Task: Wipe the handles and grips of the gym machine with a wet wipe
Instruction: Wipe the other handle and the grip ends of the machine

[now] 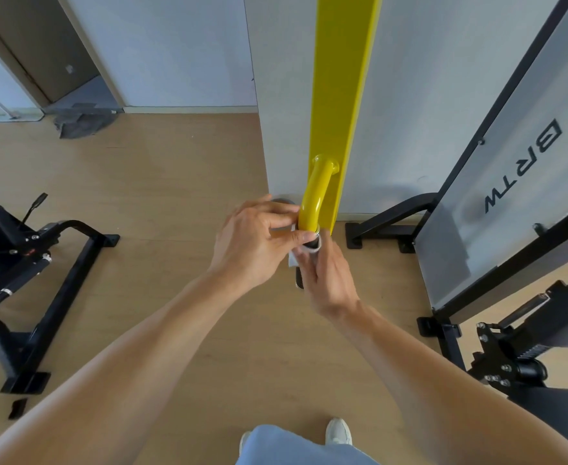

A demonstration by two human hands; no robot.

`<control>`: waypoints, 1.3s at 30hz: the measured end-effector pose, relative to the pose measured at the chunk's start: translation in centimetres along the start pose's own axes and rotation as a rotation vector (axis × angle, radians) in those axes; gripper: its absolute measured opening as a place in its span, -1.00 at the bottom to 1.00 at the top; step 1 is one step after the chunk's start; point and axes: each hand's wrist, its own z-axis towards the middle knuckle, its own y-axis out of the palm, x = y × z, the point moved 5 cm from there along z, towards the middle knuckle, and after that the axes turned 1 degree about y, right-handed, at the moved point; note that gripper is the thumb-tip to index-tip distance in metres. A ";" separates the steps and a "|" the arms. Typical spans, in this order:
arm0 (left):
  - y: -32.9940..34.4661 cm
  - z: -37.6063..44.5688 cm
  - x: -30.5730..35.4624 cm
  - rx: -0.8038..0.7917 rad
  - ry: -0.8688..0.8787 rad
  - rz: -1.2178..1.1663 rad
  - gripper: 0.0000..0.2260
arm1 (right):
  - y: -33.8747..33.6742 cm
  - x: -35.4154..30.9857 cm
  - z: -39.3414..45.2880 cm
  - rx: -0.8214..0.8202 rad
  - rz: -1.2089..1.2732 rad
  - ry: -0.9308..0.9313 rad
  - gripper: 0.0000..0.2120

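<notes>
Your left hand (256, 236) and right hand (326, 273) both pinch a thin white wet wipe (293, 255) around the black grip (313, 245) ending the curved yellow metal handle (314, 196), so wiping looks barely begun.

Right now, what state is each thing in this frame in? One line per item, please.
left hand: fingers curled, pinching the wet wipe at the handle.
right hand: fingers on the wipe and grip, from below.
wet wipe: white, crumpled, mostly hidden between the hands.
yellow handle: curved, fixed to the yellow upright.
black grip: at the handle's lower end, largely covered.
</notes>
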 end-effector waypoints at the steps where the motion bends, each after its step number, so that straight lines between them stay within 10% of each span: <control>1: 0.1 -0.1 0.1 0.003 -0.003 -0.014 -0.78 | -0.4 -0.8 0.5 0.052 0.014 -0.042 -0.79; 8: 0.0 -0.1 0.4 0.042 0.044 -0.053 -0.78 | 2.6 4.9 -2.6 -0.249 -0.220 0.194 -0.72; 14: 0.3 -0.4 0.0 0.007 0.027 -0.069 -0.77 | -0.2 -0.4 0.4 0.016 0.044 -0.016 -0.86; 21: 0.6 0.0 -0.8 0.009 -0.039 -0.076 -0.78 | 1.9 4.2 -2.3 -0.275 -0.300 0.206 -0.64; 27: 0.8 -0.3 -0.9 0.002 -0.034 -0.048 -0.74 | -0.5 -0.9 0.7 0.017 0.034 0.042 -0.78; 34: 1.0 0.2 -1.3 -0.013 -0.029 -0.075 -0.67 | 2.3 4.4 -3.2 -0.252 -0.245 0.280 -0.70; 39: 1.2 0.1 -1.1 -0.018 -0.026 -0.059 -0.73 | -1.2 -1.5 0.0 0.053 0.007 0.044 -0.85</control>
